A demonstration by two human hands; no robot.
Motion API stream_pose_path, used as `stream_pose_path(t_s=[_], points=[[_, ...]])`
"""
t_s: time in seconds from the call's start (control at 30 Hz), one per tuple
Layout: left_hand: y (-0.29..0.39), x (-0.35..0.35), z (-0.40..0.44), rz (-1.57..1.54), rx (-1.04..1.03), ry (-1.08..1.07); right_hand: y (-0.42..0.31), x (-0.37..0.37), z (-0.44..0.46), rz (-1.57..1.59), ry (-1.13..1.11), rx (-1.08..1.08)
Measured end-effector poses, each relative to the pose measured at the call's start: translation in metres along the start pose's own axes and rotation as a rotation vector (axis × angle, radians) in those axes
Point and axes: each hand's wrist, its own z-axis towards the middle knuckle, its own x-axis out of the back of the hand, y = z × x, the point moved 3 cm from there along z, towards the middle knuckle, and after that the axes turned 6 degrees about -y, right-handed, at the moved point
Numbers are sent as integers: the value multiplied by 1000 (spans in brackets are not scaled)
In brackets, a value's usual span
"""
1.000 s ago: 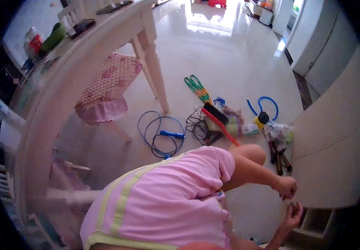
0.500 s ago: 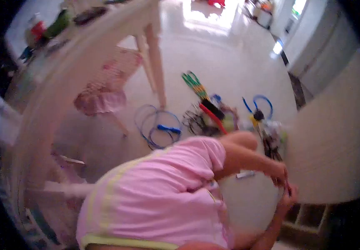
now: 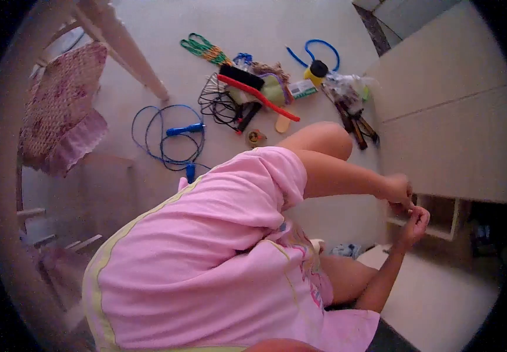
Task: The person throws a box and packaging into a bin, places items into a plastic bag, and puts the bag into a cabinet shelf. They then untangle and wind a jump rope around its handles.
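Observation:
In the head view my left hand [image 3: 398, 190] reaches out to the right with its fingers closed and bent down. My right hand [image 3: 419, 225] comes up to meet it, fingers pinched together. The fingertips of both hands touch or nearly touch. Whatever lies between them, if anything, is too small or hidden to name. Just beyond and below the hands is a pale compartmented drawer or open box [image 3: 454, 220]. The pink shirt [image 3: 206, 252] and bent knees fill the lower middle.
On the floor lie a blue jump rope [image 3: 184, 129], a red-handled brush [image 3: 259, 95], a green-yellow cord bundle [image 3: 206, 48], black cables [image 3: 215, 105], a yellow bottle with blue hose [image 3: 314, 73] and a plastic bag [image 3: 345, 91]. Pale cabinet panels [image 3: 447, 129] stand right; a woven-covered chair [image 3: 60, 105] left.
The view has shifted, so the floor items sit higher and further left. Both hands appear higher in the view, still together. The drawer compartments show more plainly.

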Motion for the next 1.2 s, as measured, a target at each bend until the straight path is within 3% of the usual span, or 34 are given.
stream_pose_path(t_s=[0.07,0.13,0.27,0.37,0.4,0.47,0.57,0.63,0.67,0.7,0.73,0.77,0.8,0.87,0.9,0.93,0.97,1.03,1.07,1.13,1.2], points=[[7,-4,4,440,-22,48,14,9,-11,3,-33,-146],[-7,-13,20,509,-57,55,8,14,-23,-35,-74,-230],[-19,-29,29,680,-119,114,40,23,-49,-5,-70,-69],[-34,-38,38,784,-159,130,29,37,-59,-370,-144,-96],[-40,-39,42,787,-193,95,22,43,-63,-322,-136,-190],[-45,-43,41,732,-52,-44,8,48,-71,-207,-117,-364],[-75,-55,44,880,-206,17,-5,55,-81,-212,-24,-302],[-61,-70,24,652,-124,-152,-32,58,-83,-231,-73,-470],[-44,-80,0,297,20,-288,-14,54,-83,-253,87,-12],[-33,-90,-19,-96,159,-414,-76,54,-79,-147,58,-43],[-24,-95,-29,-373,259,-493,-64,49,-76,-200,39,216],[-32,-100,-20,-645,263,-698,-59,32,-78,-219,29,289],[-35,-109,-17,-858,114,-564,-54,15,-79,-239,20,363],[-20,-84,-24,-966,-94,-455,-119,23,-99,-377,216,322],[-5,-74,-19,-971,-186,-414,-110,20,-103,-306,278,200],[11,-61,-11,-943,-298,-339,-85,-3,-99,434,166,35],[30,-57,-7,-844,-421,-257,-52,-41,-102,245,367,-118],[56,-68,-10,-367,-568,-219,-31,-94,-102,1156,338,-712],[64,-77,-15,-68,-629,-215,-51,-87,-94,1587,368,-789],[17,-82,5,603,-699,-396,-34,-74,-46,2115,383,-201],[-11,-68,43,1105,-752,-392,-6,-65,-22,2069,705,-315]])
